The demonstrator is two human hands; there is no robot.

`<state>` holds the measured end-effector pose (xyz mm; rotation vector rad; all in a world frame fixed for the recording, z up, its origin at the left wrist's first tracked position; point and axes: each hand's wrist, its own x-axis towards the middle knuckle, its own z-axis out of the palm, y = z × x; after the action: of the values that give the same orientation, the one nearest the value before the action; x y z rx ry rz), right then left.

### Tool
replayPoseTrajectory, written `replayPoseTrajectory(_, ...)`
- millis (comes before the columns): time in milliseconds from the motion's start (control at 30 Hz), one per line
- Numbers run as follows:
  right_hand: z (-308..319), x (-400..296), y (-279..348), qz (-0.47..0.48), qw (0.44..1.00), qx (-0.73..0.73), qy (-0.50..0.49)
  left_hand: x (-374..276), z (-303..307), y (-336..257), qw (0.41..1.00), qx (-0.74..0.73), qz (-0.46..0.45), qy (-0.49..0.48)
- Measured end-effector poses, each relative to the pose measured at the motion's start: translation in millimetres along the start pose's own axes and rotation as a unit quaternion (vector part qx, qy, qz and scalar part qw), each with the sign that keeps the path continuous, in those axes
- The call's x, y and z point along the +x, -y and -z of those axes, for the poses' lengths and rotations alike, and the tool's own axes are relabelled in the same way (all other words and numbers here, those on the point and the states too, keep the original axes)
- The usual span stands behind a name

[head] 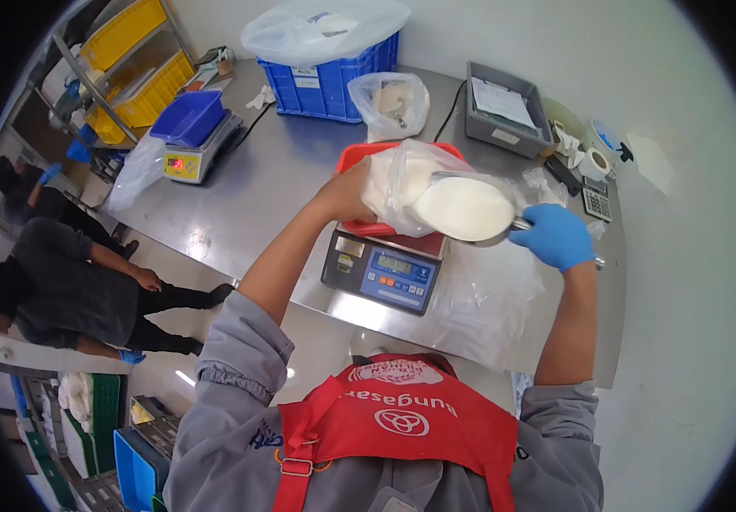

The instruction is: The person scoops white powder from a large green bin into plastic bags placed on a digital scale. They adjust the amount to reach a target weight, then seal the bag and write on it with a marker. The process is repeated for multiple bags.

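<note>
My right hand (556,237), in a blue glove, grips the handle of a metal scoop (492,240). White powder (467,206) fills the scoop, whose front end is at the mouth of a clear plastic bag (384,185). Pale contents show through the bag's film. My bare left hand (345,192) holds the bag's left side, its fingers partly hidden. The bag sits in a red plastic tray (352,153) on a digital scale (380,272) with a lit display. Flat clear plastic bags (489,301) lie to the right of the scale.
Behind stand a blue crate (316,89), an open plastic bag (416,96) and a grey bin (502,131) with papers. A second scale (192,160) carries a blue tray (192,115). A calculator (597,200) lies at right. Two people (80,281) stand at left beside shelving.
</note>
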<state>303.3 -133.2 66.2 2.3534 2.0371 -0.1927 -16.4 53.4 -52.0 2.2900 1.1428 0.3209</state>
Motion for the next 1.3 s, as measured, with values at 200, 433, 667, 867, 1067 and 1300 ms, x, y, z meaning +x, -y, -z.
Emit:
replayPoseTrajectory(200, -43, 46, 23, 0.057, 0.996, 0.062, -0.001, 6, -4, -6, 0.999, -0.025, -0.027, -0.014)
replayPoseTrajectory(433, -57, 16, -18, 0.068, 0.971, 0.23, -0.001, -26, 13, -16, 0.998, -0.059, 0.024, -0.014)
replayPoseTrajectory(667, -44, -17, -44, 0.049, 0.965, 0.255, -0.02, -33, 22, -22, 0.985, -0.107, -0.016, -0.135)
replayPoseTrajectory(867, -42, -52, -70, -0.004, 0.937, 0.347, -0.035, -49, 44, -55, 0.903, -0.313, -0.029, -0.294)
replayPoseTrajectory(1067, -30, -45, -72, -0.028, 0.935, 0.352, -0.017, -60, 47, -99, 0.956, -0.056, -0.104, -0.27)
replayPoseTrajectory(1300, -24, -42, -70, -0.002, 0.929, 0.367, -0.041, -38, 23, -82, 0.972, 0.083, 0.02, -0.219)
